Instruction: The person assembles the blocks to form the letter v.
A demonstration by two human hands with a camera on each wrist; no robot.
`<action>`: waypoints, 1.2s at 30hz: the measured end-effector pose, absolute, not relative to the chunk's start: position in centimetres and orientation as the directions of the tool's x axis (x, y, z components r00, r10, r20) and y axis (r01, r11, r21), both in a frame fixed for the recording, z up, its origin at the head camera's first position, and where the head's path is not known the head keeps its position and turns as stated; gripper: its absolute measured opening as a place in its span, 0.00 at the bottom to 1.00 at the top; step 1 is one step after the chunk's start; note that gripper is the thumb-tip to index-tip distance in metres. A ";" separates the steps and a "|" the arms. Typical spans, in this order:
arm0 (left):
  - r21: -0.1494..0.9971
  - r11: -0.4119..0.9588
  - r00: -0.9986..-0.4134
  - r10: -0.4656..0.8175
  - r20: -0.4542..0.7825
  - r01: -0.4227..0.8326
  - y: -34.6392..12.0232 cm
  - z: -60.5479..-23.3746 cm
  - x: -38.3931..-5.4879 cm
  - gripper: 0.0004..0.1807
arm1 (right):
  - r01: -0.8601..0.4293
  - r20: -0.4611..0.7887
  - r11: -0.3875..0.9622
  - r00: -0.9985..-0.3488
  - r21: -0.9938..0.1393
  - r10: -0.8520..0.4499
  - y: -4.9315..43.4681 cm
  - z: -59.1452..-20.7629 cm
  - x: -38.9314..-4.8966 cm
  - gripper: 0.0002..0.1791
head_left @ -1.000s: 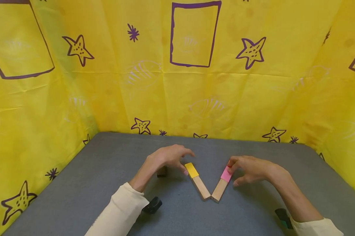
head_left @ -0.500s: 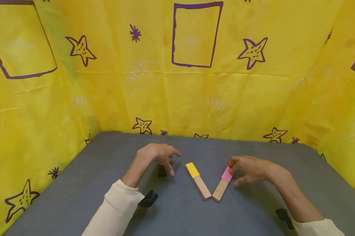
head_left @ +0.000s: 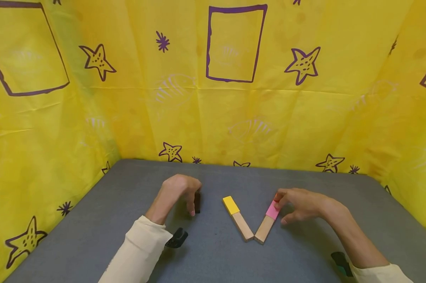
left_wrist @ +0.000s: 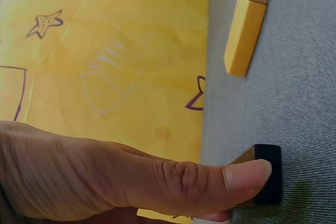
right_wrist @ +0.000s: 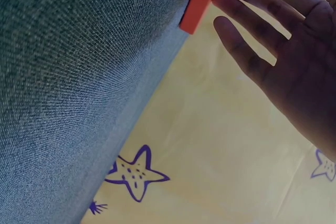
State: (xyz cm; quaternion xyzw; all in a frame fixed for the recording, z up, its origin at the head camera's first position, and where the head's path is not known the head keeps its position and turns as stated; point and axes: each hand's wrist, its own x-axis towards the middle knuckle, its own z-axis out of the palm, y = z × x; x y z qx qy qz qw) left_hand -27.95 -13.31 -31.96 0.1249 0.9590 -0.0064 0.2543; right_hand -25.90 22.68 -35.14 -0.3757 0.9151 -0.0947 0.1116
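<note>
In the head view, my left hand (head_left: 179, 192) is at a dark wooden block (head_left: 197, 202), left of the other blocks. The left wrist view shows its thumb laid across the block's black end (left_wrist: 273, 184), with fingers partly hidden on the far side. My right hand (head_left: 301, 202) touches the top of the right row with its fingertips, thumb held apart. That row has a red block (right_wrist: 198, 4), a pink block (head_left: 272, 211) and a plain wooden block (head_left: 264, 230). A yellow block (head_left: 231, 205) and another plain wooden block (head_left: 243, 226) form the left row.
Both rows lie flat and meet at their near ends in a V on the grey table (head_left: 213, 259). A yellow cloth (head_left: 220, 110) with purple drawings hangs behind and at the sides. Dark wrist devices (head_left: 177, 237) sit under both forearms.
My left hand has moved left from beside the yellow block to the dark wooden block and closed in around it. My right hand has stayed at the red and pink blocks.
</note>
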 end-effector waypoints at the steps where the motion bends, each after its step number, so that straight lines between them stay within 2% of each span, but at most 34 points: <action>1: 0.039 0.970 -0.839 0.228 -0.494 0.240 -13.3 -32.1 -28.0 0.31 | -0.664 -0.135 0.701 -0.694 -0.259 -0.707 22.7 -35.2 -25.9 0.17; 5: 0.002 0.972 -0.849 0.208 -0.485 0.236 -13.2 -32.5 -28.1 0.26 | -0.663 -0.134 0.701 -0.694 -0.262 -0.707 22.7 -35.3 -26.0 0.17; 16: 0.072 0.964 -0.853 0.259 -0.453 0.254 -13.1 -32.9 -28.2 0.27 | -0.669 -0.124 0.696 -0.692 -0.260 -0.711 22.7 -35.3 -25.9 0.16; 36: 0.030 0.961 -0.861 0.261 -0.438 0.276 -12.4 -33.5 -28.3 0.18 | -0.662 -0.135 0.703 -0.696 -0.259 -0.705 22.6 -35.3 -25.9 0.17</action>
